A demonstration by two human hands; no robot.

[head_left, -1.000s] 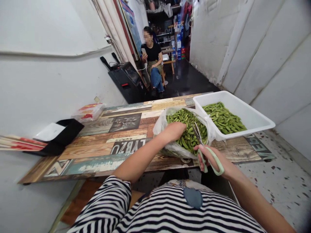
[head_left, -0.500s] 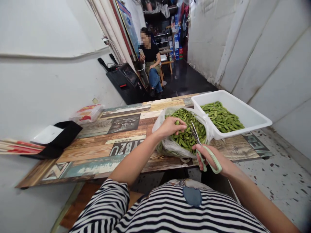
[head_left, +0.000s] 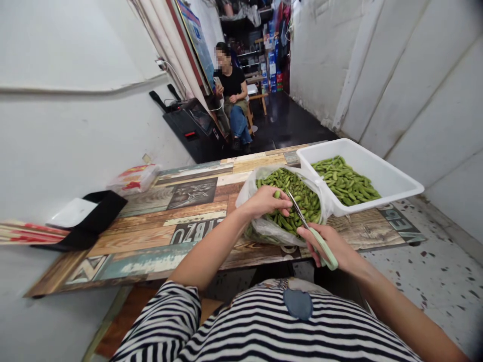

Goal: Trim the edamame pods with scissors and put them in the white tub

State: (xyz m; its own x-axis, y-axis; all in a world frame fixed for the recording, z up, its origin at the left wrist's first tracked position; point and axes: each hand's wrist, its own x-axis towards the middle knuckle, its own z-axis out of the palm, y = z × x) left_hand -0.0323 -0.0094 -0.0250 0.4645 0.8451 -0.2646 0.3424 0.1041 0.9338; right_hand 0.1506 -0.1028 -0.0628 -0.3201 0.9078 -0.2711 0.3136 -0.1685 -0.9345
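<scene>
My left hand (head_left: 266, 200) is closed in a pinch on a green edamame pod (head_left: 277, 194), above the bag. In my right hand (head_left: 326, 244) is a pair of scissors (head_left: 325, 246) with pale green handles, the blades nearly together and their tips close to my left fingertips. Below both hands a clear plastic bag (head_left: 247, 193) stands open on the table, filled with edamame pods (head_left: 302, 188). Touching the bag on its right is a white plastic tub (head_left: 396, 178), which holds more edamame pods (head_left: 345, 181).
The wood-patterned table (head_left: 151, 236) carries a black holder (head_left: 85, 226) with chopsticks (head_left: 33, 232) and a red-and-white plastic packet (head_left: 134, 178) at the left. Beyond the table a person (head_left: 234, 90) sits with a phone. A black machine (head_left: 192, 125) stands by the left wall.
The scissor blades have swung from apart to nearly together. Their tips have moved left, to my left fingertips. My left hand stays almost where it was.
</scene>
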